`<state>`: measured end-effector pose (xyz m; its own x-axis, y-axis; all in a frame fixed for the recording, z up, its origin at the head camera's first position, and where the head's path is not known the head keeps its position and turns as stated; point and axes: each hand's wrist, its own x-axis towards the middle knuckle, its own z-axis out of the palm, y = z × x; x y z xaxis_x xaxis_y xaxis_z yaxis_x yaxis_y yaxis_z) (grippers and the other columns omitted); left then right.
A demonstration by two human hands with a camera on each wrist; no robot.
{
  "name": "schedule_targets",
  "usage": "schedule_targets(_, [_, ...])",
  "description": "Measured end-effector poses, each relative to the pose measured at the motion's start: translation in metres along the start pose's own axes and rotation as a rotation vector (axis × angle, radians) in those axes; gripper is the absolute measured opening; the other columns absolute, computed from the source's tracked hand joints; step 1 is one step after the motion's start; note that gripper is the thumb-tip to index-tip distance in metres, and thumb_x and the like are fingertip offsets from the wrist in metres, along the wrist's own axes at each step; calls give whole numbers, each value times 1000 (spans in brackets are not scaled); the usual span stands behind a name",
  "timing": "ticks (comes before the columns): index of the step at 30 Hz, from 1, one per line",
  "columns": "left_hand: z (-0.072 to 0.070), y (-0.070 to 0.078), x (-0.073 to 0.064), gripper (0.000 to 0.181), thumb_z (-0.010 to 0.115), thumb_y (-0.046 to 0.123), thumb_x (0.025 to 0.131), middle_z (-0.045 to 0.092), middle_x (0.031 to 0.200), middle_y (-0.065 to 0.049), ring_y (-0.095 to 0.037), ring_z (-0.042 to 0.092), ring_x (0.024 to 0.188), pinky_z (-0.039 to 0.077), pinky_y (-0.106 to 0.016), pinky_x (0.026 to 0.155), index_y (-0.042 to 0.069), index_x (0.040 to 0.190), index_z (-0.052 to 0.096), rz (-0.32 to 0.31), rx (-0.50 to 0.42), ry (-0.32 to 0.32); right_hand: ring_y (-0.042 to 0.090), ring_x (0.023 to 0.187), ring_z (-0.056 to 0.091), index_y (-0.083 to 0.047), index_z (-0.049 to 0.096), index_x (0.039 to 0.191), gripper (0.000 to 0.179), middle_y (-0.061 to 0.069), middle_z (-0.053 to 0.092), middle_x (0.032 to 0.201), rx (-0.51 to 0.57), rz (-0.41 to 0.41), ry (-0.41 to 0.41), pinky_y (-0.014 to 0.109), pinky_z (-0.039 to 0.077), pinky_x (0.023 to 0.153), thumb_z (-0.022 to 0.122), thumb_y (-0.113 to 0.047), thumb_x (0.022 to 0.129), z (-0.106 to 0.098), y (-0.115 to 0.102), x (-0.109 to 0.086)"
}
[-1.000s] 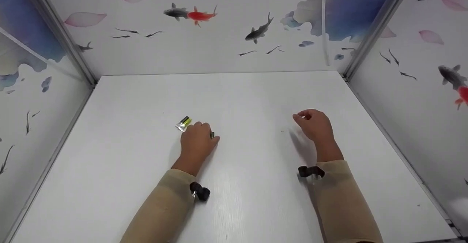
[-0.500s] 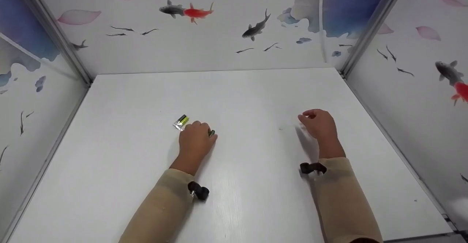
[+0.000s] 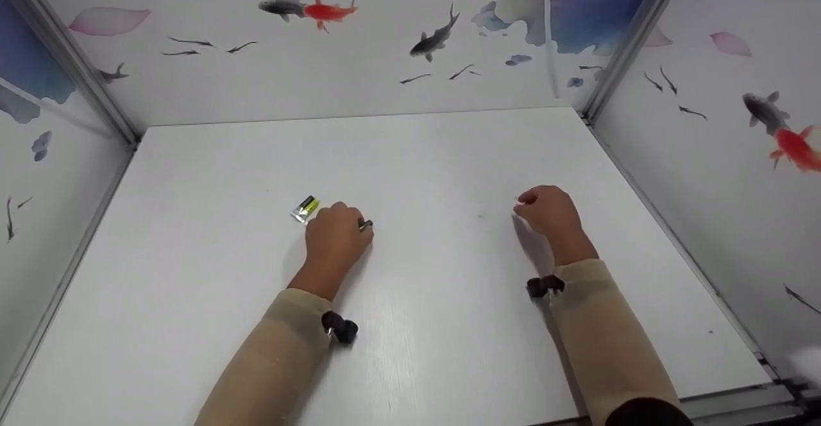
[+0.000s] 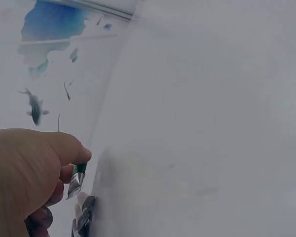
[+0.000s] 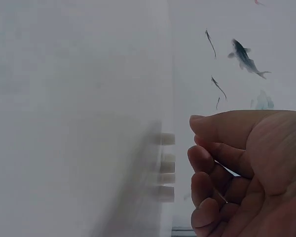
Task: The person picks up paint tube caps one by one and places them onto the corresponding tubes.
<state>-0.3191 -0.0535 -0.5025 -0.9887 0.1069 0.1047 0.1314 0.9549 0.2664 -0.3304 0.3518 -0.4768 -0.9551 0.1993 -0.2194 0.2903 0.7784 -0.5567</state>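
In the head view my left hand (image 3: 338,237) is low over the white table, left of the middle. Its thumb and curled fingers pinch a small paint tube (image 4: 76,180), silver at its flat end with a dark green part at the thumb. Just beyond the knuckles lie silver tubes (image 3: 305,209) with black and yellow-green labels. Silver and dark tube shapes (image 4: 84,217) show below the fingers in the left wrist view, partly cut off. My right hand (image 3: 550,213) is above the table on the right. Its fingers curl loosely, with nothing visible between them.
A white table (image 3: 423,285) spreads under both hands. White panels painted with fish (image 3: 433,40) and petals enclose it at the back and sides, joined by grey metal posts (image 3: 632,47). Black wrist cameras (image 3: 340,328) sit on both sleeves.
My left thumb has drawn in against the tube, which now leans over to the right. The right hand has barely shifted, and the head view has turned slightly.
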Motion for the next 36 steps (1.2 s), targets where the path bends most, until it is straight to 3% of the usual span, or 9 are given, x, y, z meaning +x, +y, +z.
schedule_targets(10, [-4, 4, -6, 31, 75, 40, 97, 71, 112, -5, -26, 68, 103, 61, -45, 85, 14, 112, 81, 23, -34, 54, 37, 122, 63, -4, 69, 134, 34, 21, 65, 136, -125, -50, -29, 51, 56, 102, 63, -18, 104, 8, -5, 6])
schedule_targets(21, [-9, 4, -5, 23, 76, 39, 95, 79, 104, 0, -24, 69, 94, 58, -39, 79, 18, 102, 83, 84, -101, 156, 46, 139, 56, -1, 71, 133, 37, 25, 62, 146, -179, -95, -22, 58, 51, 111, 55, -14, 102, 8, -6, 6])
schedule_targets(36, [-11, 4, -7, 23, 74, 40, 97, 82, 92, 1, -22, 68, 85, 55, -41, 77, 21, 106, 83, 88, -135, 168, 47, 142, 54, 1, 72, 133, 39, 26, 63, 147, -229, -91, -58, 58, 50, 113, 54, -13, 102, 6, -14, 4])
